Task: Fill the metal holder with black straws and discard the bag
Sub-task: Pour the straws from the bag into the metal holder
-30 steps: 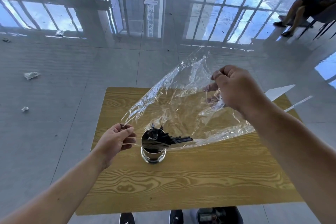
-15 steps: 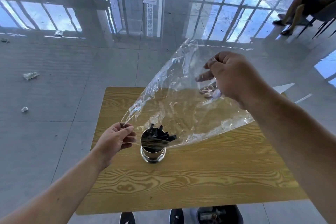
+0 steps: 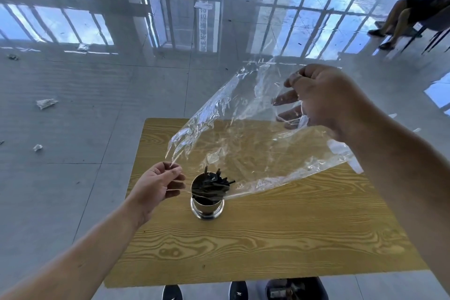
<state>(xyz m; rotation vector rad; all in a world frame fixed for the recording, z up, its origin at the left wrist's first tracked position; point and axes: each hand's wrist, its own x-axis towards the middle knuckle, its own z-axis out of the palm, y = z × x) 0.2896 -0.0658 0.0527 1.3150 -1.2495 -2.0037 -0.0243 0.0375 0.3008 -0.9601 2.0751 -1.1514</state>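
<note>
Beside the metal holder (image 3: pixel 207 204), the left hand (image 3: pixel 158 184) is pinching the mouth edge of the clear bag (image 3: pixel 243 134), the black straws (image 3: pixel 216 179) are sitting inside the holder, and the right hand (image 3: pixel 323 102) is gripping the bag's raised end. Pouring is apparently finishing; next, the bag is needing a clean lift away. The wooden table (image 3: pixel 267 238) is standing on glossy tiles (image 3: pixel 73 190) strewn with scraps (image 3: pixel 46 103).

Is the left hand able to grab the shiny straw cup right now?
Probably yes, once it lets go. The left hand sits beside the metal holder with bare table between them, but it pinches a corner of the clear plastic bag, whose edge drapes over the holder's rim.
</note>
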